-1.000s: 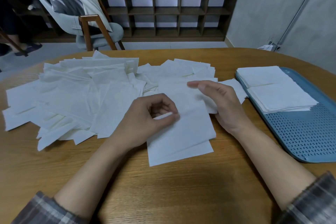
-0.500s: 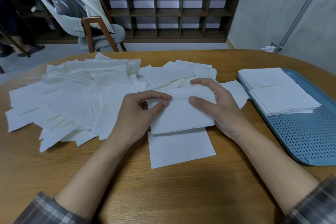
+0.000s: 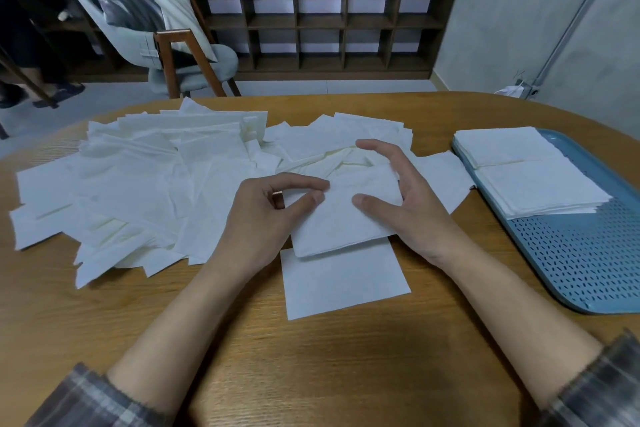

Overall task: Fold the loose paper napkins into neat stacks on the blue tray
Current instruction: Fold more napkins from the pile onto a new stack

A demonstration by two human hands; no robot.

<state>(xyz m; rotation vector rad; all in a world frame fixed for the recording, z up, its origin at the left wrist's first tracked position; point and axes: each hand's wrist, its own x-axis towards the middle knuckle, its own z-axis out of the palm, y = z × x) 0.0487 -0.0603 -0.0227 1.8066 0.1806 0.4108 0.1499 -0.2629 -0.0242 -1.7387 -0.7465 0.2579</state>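
Spreading across most of the view, the wooden surface [image 3: 329, 374] carries everything you are working with. Its far-left part lies under a wide heap of loose napkins [image 3: 138, 191], overlapping at all angles. At the right edge sits the blue tray [image 3: 581, 263] (its near end is perforated plastic), and on its far end are two stacks of folded napkins, the far stack [image 3: 502, 146] touching the near stack [image 3: 540, 191]. Near the middle, a folded napkin [image 3: 343, 222] lies slightly tilted, its near edge overlapping a flat napkin [image 3: 343, 284] that rests on the wood. Your left hand [image 3: 263, 222] pinches the folded napkin's far-left corner between thumb and forefinger. Your right hand [image 3: 412, 208] is spread wide at that napkin's right side: the thumb lies on the paper, and the fingers arch above the far edge without clearly touching it.
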